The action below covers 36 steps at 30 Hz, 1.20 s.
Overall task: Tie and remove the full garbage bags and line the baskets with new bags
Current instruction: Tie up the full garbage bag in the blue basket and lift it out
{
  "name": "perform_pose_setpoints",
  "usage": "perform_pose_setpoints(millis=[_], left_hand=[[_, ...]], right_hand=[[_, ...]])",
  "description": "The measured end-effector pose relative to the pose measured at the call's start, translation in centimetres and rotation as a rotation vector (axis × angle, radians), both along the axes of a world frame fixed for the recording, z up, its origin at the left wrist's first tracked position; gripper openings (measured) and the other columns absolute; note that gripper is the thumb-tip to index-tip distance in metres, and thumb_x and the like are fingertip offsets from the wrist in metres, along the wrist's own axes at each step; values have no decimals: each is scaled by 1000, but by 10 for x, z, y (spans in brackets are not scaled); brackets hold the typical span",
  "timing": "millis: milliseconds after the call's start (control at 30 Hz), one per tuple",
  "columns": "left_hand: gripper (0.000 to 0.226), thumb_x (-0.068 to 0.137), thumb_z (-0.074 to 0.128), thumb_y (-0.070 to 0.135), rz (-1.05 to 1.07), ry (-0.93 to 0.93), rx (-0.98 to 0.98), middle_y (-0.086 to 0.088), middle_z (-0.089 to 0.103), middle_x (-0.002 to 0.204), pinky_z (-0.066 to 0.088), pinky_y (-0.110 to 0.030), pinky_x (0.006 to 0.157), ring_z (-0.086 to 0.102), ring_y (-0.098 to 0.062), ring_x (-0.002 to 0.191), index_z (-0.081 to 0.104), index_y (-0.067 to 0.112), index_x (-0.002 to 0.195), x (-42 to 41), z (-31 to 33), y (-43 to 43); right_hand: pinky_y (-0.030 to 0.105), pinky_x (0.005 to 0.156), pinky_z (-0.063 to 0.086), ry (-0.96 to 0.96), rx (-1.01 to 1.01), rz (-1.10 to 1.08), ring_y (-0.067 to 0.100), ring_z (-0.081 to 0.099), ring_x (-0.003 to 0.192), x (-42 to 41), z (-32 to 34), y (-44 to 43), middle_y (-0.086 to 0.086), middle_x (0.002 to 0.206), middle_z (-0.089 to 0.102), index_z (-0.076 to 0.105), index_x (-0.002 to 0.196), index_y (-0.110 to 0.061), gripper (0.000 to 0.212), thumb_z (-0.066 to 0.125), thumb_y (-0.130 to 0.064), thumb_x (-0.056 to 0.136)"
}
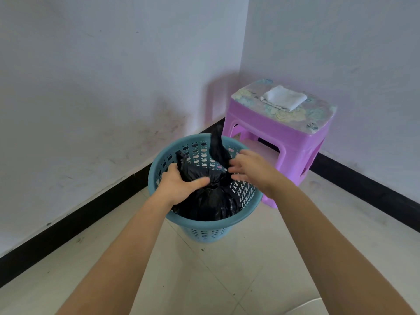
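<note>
A round teal plastic basket (200,226) stands on the tiled floor in a room corner. Inside it sits a full black garbage bag (211,201), its top gathered into a neck with two loose ends sticking up. My left hand (179,184) grips the bag's left end beside the neck. My right hand (247,169) hovers at the right of the upright end, fingers spread and blurred, holding nothing that I can see. On the purple stool (279,137) behind the basket lies a folded white bag (283,97).
White walls with a black skirting board meet in the corner behind the basket. The stool stands close to the basket's right rear. Pale floor tiles stretch toward me under both forearms.
</note>
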<state>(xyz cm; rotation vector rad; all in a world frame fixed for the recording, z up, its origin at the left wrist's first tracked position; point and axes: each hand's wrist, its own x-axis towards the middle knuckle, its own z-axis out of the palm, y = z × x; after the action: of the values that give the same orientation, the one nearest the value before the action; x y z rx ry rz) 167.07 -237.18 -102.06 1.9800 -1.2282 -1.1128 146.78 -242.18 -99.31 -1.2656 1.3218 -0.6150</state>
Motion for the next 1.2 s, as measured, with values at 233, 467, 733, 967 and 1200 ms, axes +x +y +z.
perform_pose_setpoints(millis=[233, 467, 733, 967, 1200], left_hand=[[26, 77, 72, 7, -116, -317, 13, -12, 66, 98, 52, -36, 76, 62, -27, 91, 58, 5, 98, -3, -8, -1], [9, 76, 73, 12, 95, 178, -214, 8, 69, 59, 52, -20, 53, 65, -5, 59, 71, 19, 71, -4, -8, 0], [22, 76, 70, -7, 241, 667, -170, -2, 71, 79, 53, -23, 62, 65, -14, 74, 67, 8, 92, -4, -9, 5], [41, 78, 72, -9, 152, 777, -181, -13, 73, 109, 56, -31, 86, 69, -28, 105, 64, 2, 116, -8, -12, 5], [14, 91, 67, 34, 141, 70, -435, 11, 73, 83, 53, -29, 78, 68, -7, 84, 74, 22, 90, -17, -15, -2]], right_hand=[[35, 52, 53, 943, -294, 200, 24, 55, 50, -6, -11, 5, 7, 57, 58, 45, 54, -12, 38, 67, -8, 85], [31, 54, 37, 1183, -478, 402, 22, 46, 60, 27, -34, 10, 2, 70, 51, 62, 94, -14, 28, 36, -23, 101], [34, 71, 48, 395, -250, 41, 28, 63, 87, 38, -50, -4, 6, 85, 68, 67, 83, -11, 28, 58, -34, 97], [14, 61, 51, -171, -24, -218, 5, 63, 68, 28, -53, -2, -1, 93, 73, 72, 104, -13, 19, 72, -26, 90], [17, 63, 51, -380, -2, -284, 5, 56, 60, 22, -43, 5, -3, 75, 69, 78, 92, -14, 14, 79, -25, 83]])
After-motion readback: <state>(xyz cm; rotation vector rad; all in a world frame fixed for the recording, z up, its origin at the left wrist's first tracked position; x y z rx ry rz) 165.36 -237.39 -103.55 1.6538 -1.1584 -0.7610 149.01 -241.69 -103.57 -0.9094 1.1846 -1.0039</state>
